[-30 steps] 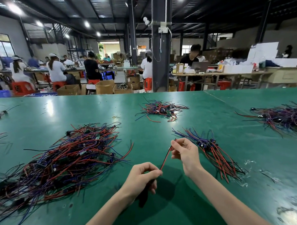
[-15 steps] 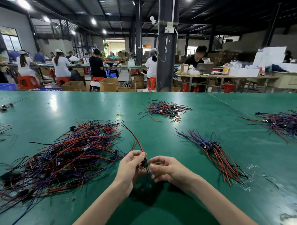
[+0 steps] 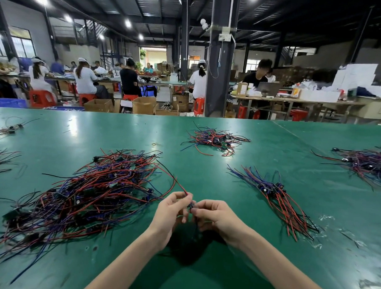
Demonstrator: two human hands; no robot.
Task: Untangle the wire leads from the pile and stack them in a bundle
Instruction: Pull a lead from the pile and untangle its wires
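left hand point(image 3: 171, 211) pinches one lead point(image 3: 175, 181), fingers curled round it; its red wire arcs up and back toward the pile point(image 3: 85, 190) at my left, far end lying at the tangle's edge. right hand point(image 3: 217, 217), fingertips just beside the left's, pinches the same lead at its small dark part. bundle point(image 3: 274, 194) lies well apart at my right on the table point(image 3: 205, 184). step in hand, as i judge it: freeing one lead. next move calls for drawing the wire clear without dragging neighbours, straightening it, then laying it on the bundle, ends matched.
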